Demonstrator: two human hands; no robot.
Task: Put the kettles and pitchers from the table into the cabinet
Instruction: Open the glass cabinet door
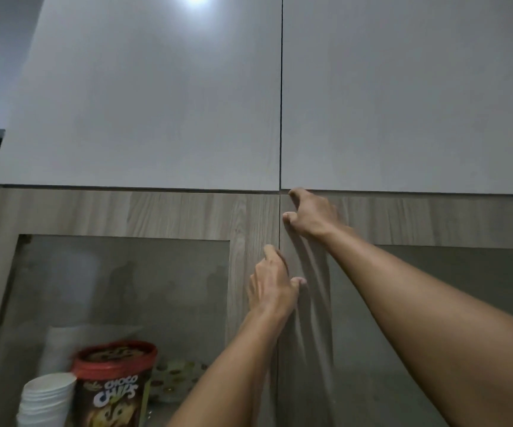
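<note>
I face a wood-grain cabinet with two glass-paned doors, both closed. My left hand (275, 282) lies against the inner edge of the left door (187, 211), fingers apart, beside the centre seam. Higher up, my right hand (309, 214) has its fingertips hooked over the top inner corner of the right door (418, 220), just under the white upper doors. No kettle or pitcher is in view.
Two white upper cabinet doors (156, 103) are closed above. Behind the left glass pane stand a red-lidded Choco Chips tub (115, 383), a stack of white paper cups (47, 399) and a patterned plate (175, 377).
</note>
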